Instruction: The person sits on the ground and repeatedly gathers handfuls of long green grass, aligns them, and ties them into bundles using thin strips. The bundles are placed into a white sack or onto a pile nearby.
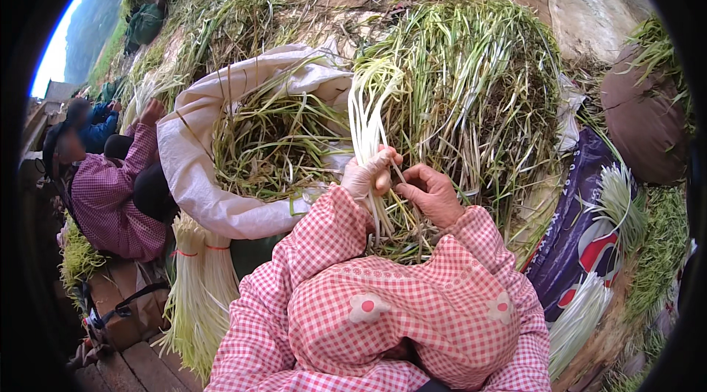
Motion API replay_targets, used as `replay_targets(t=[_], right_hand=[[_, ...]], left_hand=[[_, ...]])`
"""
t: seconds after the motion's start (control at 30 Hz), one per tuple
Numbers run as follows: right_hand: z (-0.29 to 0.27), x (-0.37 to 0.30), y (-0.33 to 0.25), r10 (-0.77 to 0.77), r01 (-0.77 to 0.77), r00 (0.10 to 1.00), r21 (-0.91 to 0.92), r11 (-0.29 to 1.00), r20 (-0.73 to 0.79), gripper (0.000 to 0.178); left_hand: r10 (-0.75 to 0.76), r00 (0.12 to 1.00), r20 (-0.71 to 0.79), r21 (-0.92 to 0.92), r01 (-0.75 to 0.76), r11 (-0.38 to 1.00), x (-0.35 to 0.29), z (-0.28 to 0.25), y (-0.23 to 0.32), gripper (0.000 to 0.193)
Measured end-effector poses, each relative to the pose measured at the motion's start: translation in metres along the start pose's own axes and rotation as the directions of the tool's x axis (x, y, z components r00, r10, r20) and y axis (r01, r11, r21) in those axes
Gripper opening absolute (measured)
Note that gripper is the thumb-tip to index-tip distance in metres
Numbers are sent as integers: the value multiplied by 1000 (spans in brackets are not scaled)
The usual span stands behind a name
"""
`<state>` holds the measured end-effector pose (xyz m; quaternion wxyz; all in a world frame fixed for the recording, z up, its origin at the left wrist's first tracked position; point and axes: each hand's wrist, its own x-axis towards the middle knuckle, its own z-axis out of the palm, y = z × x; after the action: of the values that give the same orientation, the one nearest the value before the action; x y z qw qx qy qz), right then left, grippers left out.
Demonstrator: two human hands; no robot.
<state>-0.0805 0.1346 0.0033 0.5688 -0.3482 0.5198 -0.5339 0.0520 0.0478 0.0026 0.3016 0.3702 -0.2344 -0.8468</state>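
My left hand [373, 172] is closed around a small bunch of pale stalks [366, 116] that look like blanched chives. Their yellow-green tips point away from me, and the white lower ends stick out below the fist. Close on its right, my right hand [433, 195] has thumb and forefinger pinched on a thin stalk [398, 171] beside the bunch. Beyond both hands lies a large heap of green and withered chives [471, 90]. Left of the bunch, a white woven sack [193, 164] with its rim rolled down holds loose green and brown leaves [276, 145].
Tied bundles of pale chives [193, 274] hang at my left, bound with red bands. More pale bundles [582, 318] lie at right by a purple printed sack [582, 178]. A brown rounded sack [641, 116] stands far right. Another person [118, 193] in a checked top works at left.
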Motion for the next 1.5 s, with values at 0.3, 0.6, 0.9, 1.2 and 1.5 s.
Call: replay_targets(t=[0.3, 0.6, 0.9, 1.2, 1.5], right_hand=[[-10, -3, -1, 222, -244, 968, 241, 939, 116, 17], [-7, -4, 1, 207, -224, 974, 227, 948, 95, 13], [-4, -3, 12, 104, -84, 994, 315, 945, -46, 20], [-49, -11, -19, -76, 146, 954, 227, 963, -289, 28], [-11, -8, 13, 105, -95, 989, -97, 991, 101, 12]], left_hand=[[-21, 997, -69, 6, 22, 1000, 2, -4, 2, 12], [1, 996, -89, 114, 9, 993, 0, 2, 6, 16], [-62, 997, 52, 77, 58, 995, 3, 9, -7, 15], [54, 998, 27, -183, -48, 982, 10, -6, 3, 16], [-6, 1000, -2, -151, 6, 989, 8, -4, 1, 16]])
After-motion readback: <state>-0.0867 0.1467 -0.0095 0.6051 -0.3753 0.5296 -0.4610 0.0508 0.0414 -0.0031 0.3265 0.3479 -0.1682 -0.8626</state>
